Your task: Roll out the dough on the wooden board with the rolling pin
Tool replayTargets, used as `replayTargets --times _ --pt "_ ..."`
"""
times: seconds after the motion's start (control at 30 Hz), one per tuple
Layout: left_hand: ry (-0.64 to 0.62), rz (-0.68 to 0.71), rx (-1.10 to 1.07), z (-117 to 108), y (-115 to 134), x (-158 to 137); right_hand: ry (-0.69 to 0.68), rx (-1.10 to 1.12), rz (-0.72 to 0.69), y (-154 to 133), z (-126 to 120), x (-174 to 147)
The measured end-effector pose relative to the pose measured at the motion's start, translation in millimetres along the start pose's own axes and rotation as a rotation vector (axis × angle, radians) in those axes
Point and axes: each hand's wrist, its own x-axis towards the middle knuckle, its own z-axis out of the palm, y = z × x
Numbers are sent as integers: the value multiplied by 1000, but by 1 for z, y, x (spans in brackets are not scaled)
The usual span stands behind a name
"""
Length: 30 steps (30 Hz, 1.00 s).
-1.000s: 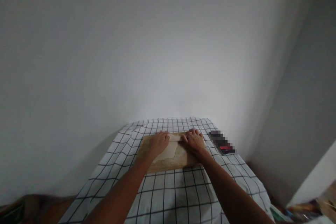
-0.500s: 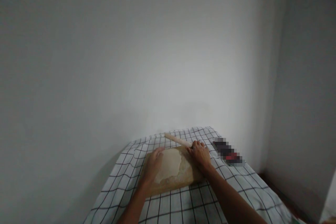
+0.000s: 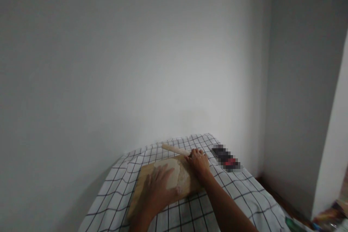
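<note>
Pale rolling pin (image 3: 175, 149) in R hand (image 3: 199, 161) pts lengthwise L & away.

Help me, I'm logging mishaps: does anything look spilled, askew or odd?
Mildly askew: the rolling pin slants, its left end past the far edge of the board. Oddly, the dark item at right is pixelated. No clear spill.

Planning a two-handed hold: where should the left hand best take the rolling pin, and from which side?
Probably on the rolling pin near its bare left end, with the left hand coming from the near side, palm down. The right hand covers the opposite end; this straight, slender length shows uncovered past the board's far edge.
</note>
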Motion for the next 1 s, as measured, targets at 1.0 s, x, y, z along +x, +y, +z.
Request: replayTargets --times 1.0 --pt "150 345 -129 4 11 -23 21 23 12 1 8 1"
